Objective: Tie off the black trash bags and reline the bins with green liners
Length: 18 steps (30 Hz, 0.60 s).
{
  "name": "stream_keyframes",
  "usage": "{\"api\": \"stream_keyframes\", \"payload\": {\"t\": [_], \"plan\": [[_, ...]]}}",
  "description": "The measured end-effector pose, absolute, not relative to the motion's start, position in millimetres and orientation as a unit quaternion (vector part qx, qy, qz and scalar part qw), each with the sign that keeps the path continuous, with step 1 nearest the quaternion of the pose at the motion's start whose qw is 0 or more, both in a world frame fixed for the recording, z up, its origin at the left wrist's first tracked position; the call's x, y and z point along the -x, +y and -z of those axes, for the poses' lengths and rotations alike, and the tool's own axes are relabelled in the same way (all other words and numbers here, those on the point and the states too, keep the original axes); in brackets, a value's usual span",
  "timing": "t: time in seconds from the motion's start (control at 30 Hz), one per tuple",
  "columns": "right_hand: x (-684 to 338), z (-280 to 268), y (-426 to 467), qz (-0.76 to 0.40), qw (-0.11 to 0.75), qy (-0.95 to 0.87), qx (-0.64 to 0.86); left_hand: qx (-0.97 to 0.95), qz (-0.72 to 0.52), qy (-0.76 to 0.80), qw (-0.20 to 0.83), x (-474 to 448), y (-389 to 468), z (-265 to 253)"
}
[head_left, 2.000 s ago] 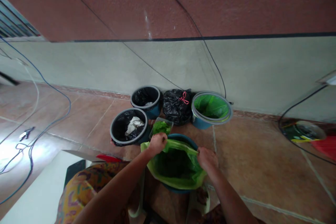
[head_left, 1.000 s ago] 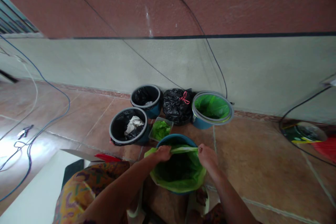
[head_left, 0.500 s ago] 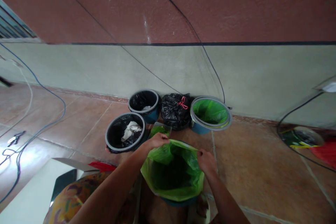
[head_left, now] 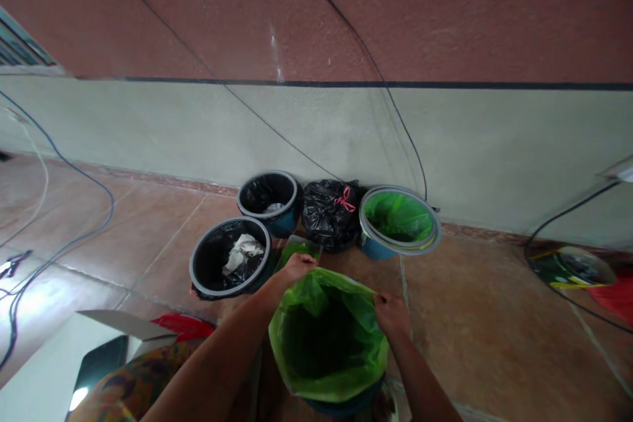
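A green bin bag [head_left: 297, 356] stands open over a blue bin [head_left: 346, 403] between my forearms, its mouth spread wide and its inside dark. My left hand [head_left: 299, 266] pinches the far left part of the bag's edge. On the far right, my right hand [head_left: 390, 310] grips the same edge with closed fingers. Most of the bin's body is hidden by the bag folded over it. Just beyond my left hand lies a clear packet with green stuff [head_left: 305, 247], partly covered by that hand.
Left stand two bins with black liners, the nearer bin [head_left: 198, 280] holding white crumpled waste, the farther bin [head_left: 247, 210] behind it. A tied black bag [head_left: 326, 217] and a green-lined bin [head_left: 378, 247] sit by the wall. Cables [head_left: 106, 211] run across the left floor.
The view has shifted slightly, so the bins on the left sit a little lower and further left. Both hands keep hold of the green bag's edge, and its near side hangs lower in view.
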State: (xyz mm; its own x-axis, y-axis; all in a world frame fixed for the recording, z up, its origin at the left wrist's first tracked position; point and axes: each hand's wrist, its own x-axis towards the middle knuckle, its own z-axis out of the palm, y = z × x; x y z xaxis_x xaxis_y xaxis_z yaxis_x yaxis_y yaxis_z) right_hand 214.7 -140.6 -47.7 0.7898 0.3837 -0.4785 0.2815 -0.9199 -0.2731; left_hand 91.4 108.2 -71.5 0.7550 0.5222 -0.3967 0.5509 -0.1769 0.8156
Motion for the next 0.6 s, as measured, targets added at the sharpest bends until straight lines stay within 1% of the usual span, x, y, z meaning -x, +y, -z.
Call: {"api": "stream_keyframes", "payload": {"t": [0.33, 0.6], "plan": [[-214, 47, -137, -0.276, 0.078, -0.151, 0.946, -0.763, -0.006, 0.399, 0.509, -99, 99, 88], [-212, 49, -142, -0.280, 0.088, -0.160, 0.943, -0.769, 0.011, 0.383, 0.512, -87, 96, 74]]}}
